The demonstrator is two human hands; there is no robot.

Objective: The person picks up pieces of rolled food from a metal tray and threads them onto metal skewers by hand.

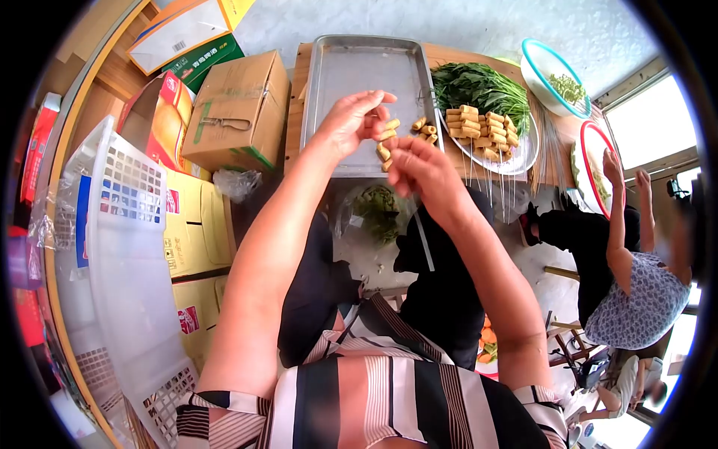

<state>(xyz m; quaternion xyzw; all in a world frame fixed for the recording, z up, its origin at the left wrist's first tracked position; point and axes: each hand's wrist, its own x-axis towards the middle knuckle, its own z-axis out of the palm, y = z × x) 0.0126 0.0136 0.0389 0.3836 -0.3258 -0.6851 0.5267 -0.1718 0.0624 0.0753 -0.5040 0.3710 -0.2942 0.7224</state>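
My left hand [350, 123] is over the metal tray [359, 67], its fingers curled against a short tan roll [387, 135] that looks like rolled tofu skin. Close by, my right hand [425, 172] is closed in a pinch, and a thin pale skewer [426, 243] extends from below it toward my lap. The fingers hide where the skewer meets the roll. More loose rolls [428, 131] lie on the tray to the right of my fingertips. Skewered rolls [482, 131] are stacked on a white plate [532, 146], beside leafy greens [482, 86].
Bare skewers [550, 146] lie right of the plate. A teal-rimmed bowl [535, 63] and a red-rimmed basket [587, 176] stand farther right, near another person [636, 299]. Cardboard boxes [235, 112] and a white plastic crate [123, 262] are at left. A bag of greens [374, 213] sits below the tray.
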